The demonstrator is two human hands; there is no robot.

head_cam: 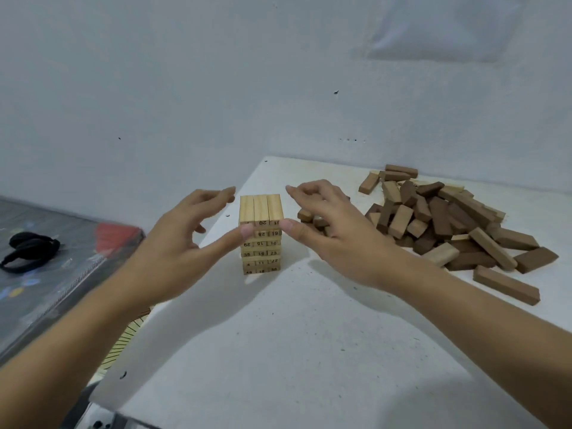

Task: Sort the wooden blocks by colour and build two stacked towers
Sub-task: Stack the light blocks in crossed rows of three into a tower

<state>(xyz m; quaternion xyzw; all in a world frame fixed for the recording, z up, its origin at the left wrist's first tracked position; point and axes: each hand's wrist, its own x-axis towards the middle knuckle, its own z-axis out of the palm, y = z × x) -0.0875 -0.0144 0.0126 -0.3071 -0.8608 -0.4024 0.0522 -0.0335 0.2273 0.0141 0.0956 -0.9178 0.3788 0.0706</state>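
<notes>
Two hands flank a tower of pale wooden blocks (261,243) that stands upright on the white table (278,351), near its left edge. The tower is several layers high; its top layer is three pale blocks side by side, and the faces turned to the camera bear printed numbers such as 20, 15, 19 and 23. The left hand (173,243) is spread wide with its fingers apart and straight, holding nothing; its thumb (244,232) touches the tower's near left corner a little below the top. The right hand (337,230) mirrors it on the other side, fingers loosely bent above the table and gripping nothing, its thumb (289,226) pressed to the near right corner at about the same height. Well to the right lies a loose pile of blocks (448,221), mostly dark brown with some pale ones mixed in, and a single brown block (506,284) lies apart at the pile's near side. A few more blocks (306,215) show just behind the right hand. Left of the table, on a lower grey surface (37,298), rests a black strap (29,250). A plain white wall (185,88) stands behind
</notes>
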